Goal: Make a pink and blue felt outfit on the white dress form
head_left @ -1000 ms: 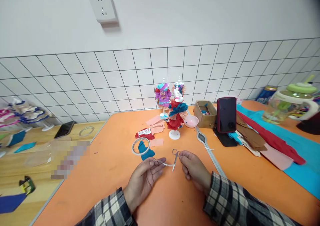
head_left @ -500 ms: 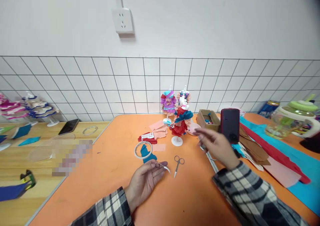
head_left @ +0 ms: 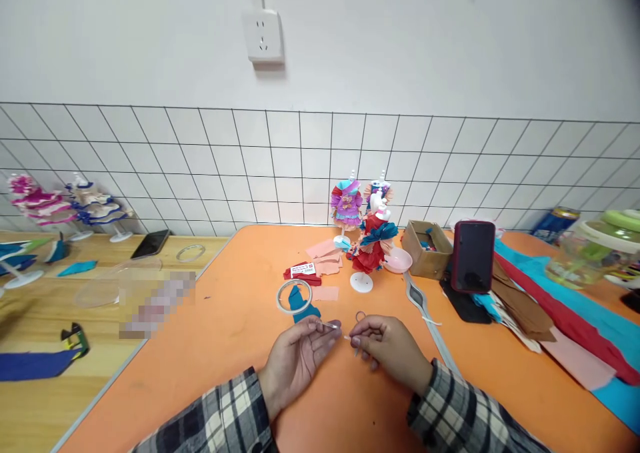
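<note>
My left hand is turned palm up, thumb and fingertips closed on a thin white strip. Just to its right, my right hand is closed in a pinch, a tiny white bit showing at its fingertips; what it is I cannot make out. The two hands are close but apart. Partly hidden behind the right fingers lie small scissors, one handle ring showing. Beyond the left hand are a roll of tape and a teal fabric scrap. A doll dress in red and teal stands on a white base.
Two more dressed stands, including a purple dress, are at the back. A cardboard box, pink dish, upright phone and grey strap sit right. Fabric lengths and a jug lie farther right.
My right hand has come down and left from near the pink dish to beside the left hand, now covering part of the scissors. The view has shifted slightly left.
</note>
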